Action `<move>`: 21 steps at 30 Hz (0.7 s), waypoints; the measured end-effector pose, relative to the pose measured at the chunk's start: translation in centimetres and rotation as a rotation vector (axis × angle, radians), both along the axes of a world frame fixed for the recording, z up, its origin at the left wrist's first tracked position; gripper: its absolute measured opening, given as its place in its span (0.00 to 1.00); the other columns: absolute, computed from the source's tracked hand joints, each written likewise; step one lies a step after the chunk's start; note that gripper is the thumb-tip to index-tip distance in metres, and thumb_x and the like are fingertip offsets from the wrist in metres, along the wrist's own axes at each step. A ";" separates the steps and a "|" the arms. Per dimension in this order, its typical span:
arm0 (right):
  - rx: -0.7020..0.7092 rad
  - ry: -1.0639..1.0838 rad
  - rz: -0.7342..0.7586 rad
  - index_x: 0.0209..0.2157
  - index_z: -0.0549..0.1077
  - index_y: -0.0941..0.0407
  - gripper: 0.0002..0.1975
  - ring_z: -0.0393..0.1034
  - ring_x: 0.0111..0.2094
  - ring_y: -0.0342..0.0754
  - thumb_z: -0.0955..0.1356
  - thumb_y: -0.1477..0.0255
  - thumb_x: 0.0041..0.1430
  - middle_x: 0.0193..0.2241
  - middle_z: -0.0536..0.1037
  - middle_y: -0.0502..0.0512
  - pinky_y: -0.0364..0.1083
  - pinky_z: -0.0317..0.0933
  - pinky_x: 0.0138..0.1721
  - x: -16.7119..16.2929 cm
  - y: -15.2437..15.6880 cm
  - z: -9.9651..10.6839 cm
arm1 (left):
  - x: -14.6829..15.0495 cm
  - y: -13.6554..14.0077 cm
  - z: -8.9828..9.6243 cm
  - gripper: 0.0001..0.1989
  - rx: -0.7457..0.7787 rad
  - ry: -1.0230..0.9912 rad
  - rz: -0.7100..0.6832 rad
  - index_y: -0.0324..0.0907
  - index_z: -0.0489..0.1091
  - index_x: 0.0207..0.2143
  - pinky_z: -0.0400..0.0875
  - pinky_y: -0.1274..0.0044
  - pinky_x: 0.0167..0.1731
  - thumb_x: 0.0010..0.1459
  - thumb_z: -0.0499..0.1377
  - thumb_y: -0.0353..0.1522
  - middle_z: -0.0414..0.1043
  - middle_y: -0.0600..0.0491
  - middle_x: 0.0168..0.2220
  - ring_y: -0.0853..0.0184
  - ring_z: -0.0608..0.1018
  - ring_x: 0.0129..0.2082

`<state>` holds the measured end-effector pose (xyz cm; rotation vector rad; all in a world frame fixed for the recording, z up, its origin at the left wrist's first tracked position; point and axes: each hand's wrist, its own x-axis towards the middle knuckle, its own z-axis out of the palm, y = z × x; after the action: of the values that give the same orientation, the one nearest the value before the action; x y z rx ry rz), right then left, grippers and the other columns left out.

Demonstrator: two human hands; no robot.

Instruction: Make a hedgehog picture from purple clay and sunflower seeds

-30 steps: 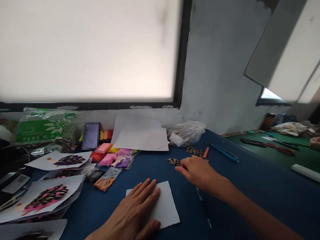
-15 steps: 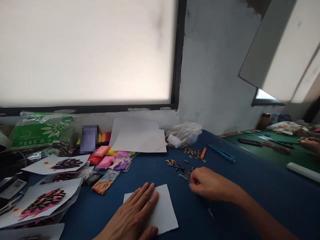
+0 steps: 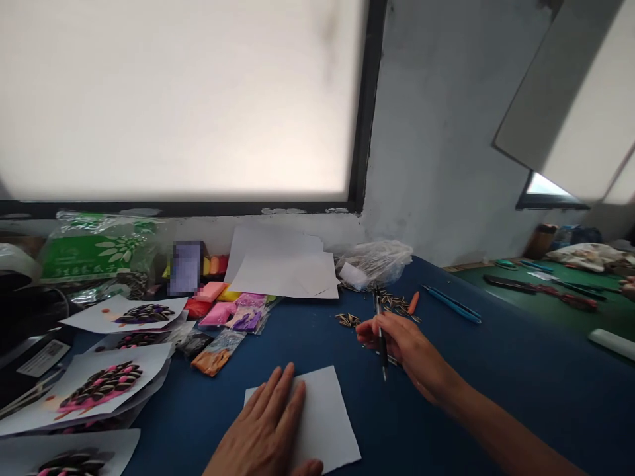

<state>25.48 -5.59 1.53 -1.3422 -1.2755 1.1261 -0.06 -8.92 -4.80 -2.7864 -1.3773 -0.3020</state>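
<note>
My left hand (image 3: 268, 423) lies flat with its fingers stretched out on a small sheet of white paper (image 3: 330, 423). In my right hand (image 3: 407, 350) is a pen (image 3: 381, 354), dark with a pale tip pointing down toward the blue table. The pen is raised, apart from the paper and to its right. Beyond that hand lie striped sunflower seeds (image 3: 348, 320) in small heaps, partly covered by the fingers. An orange crayon-like stick (image 3: 413, 303) rests beside the farther heap.
Seed-and-clay pictures on paper (image 3: 102, 387) are stacked at the left. Packets of coloured clay (image 3: 218, 314), larger white sheets (image 3: 285, 268) and a clear plastic bag (image 3: 377, 261) line the back. Blue tweezers (image 3: 452, 304) lie at the right. Another person's hand shows at the far right edge.
My right hand has lifted the pen from the table and turned it tip-down. My left hand stays flat on the paper. The view has shifted slightly.
</note>
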 end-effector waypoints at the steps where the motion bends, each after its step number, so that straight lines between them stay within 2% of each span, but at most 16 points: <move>1: -0.010 0.009 0.021 0.32 0.75 0.57 0.22 0.69 0.39 0.50 0.64 0.52 0.60 0.36 0.75 0.57 0.48 0.63 0.44 -0.1 0.0 0.0 | 0.1 -0.1 -0.2 0.37 -0.015 -0.003 -0.004 0.39 0.57 0.66 0.61 0.59 0.61 0.64 0.47 0.54 0.50 0.42 0.67 0.46 0.58 0.66; 3: -0.044 0.040 0.055 0.29 0.73 0.56 0.21 0.66 0.31 0.45 0.66 0.52 0.59 0.31 0.74 0.53 0.45 0.62 0.36 -0.5 -0.2 -0.2 | 0.2 -0.1 -0.5 0.37 -0.034 -0.018 -0.018 0.40 0.55 0.67 0.59 0.57 0.61 0.65 0.47 0.54 0.49 0.43 0.67 0.46 0.57 0.66; 6: -0.137 0.159 0.112 0.32 0.70 0.56 0.21 0.64 0.25 0.43 0.67 0.51 0.58 0.27 0.74 0.50 0.43 0.59 0.29 -1.6 -0.6 -0.4 | -0.1 0.2 -0.6 0.36 -0.049 -0.097 -0.021 0.43 0.53 0.68 0.58 0.55 0.61 0.65 0.48 0.53 0.45 0.44 0.69 0.47 0.54 0.67; 9: -0.205 0.218 0.197 0.34 0.68 0.56 0.20 0.67 0.26 0.42 0.70 0.53 0.56 0.29 0.76 0.51 0.43 0.61 0.29 -2.6 -0.7 -0.2 | -1.6 0.9 -0.2 0.29 -0.034 -0.198 0.007 0.44 0.55 0.67 0.55 0.58 0.63 0.68 0.49 0.44 0.45 0.46 0.70 0.51 0.52 0.68; 11: -0.216 0.222 0.292 0.36 0.67 0.56 0.20 0.69 0.28 0.42 0.75 0.59 0.51 0.31 0.77 0.50 0.42 0.62 0.32 -3.3 -0.5 0.1 | -2.9 1.4 0.1 0.29 -0.045 -0.204 0.031 0.44 0.55 0.67 0.56 0.59 0.63 0.65 0.53 0.39 0.45 0.47 0.70 0.53 0.51 0.69; 13: -0.210 0.206 0.381 0.35 0.67 0.57 0.21 0.70 0.29 0.41 0.78 0.66 0.45 0.29 0.76 0.48 0.41 0.63 0.33 -4.3 -0.3 0.3 | -4.1 1.6 0.4 0.33 -0.109 -0.141 0.015 0.43 0.59 0.65 0.57 0.59 0.63 0.60 0.59 0.41 0.48 0.45 0.69 0.49 0.54 0.68; 15: -0.208 0.178 0.435 0.31 0.66 0.56 0.19 0.69 0.27 0.40 0.78 0.69 0.43 0.24 0.74 0.46 0.40 0.63 0.31 -5.5 -0.1 0.2 | -4.7 1.4 0.5 0.35 -0.128 -0.087 0.018 0.41 0.62 0.64 0.56 0.58 0.63 0.57 0.62 0.45 0.49 0.44 0.68 0.47 0.55 0.67; 18: -0.212 0.110 0.477 0.29 0.64 0.56 0.15 0.67 0.21 0.40 0.74 0.66 0.51 0.18 0.72 0.45 0.39 0.62 0.26 -7.3 0.0 -0.8 | -4.8 1.1 0.6 0.37 -0.111 -0.064 0.039 0.40 0.56 0.66 0.54 0.58 0.63 0.61 0.55 0.51 0.47 0.44 0.68 0.50 0.54 0.67; 21: -0.212 0.027 0.552 0.29 0.66 0.56 0.14 0.66 0.17 0.40 0.70 0.61 0.56 0.15 0.70 0.44 0.38 0.58 0.20 -8.6 0.0 -2.3 | -4.5 1.0 1.1 0.40 -0.163 -0.030 0.015 0.37 0.54 0.67 0.56 0.58 0.62 0.63 0.50 0.54 0.45 0.42 0.67 0.50 0.54 0.67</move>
<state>16.89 -5.60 -0.73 -1.1434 -1.5933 1.6903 -4.59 -7.91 -3.73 -2.9102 -1.4942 -0.2424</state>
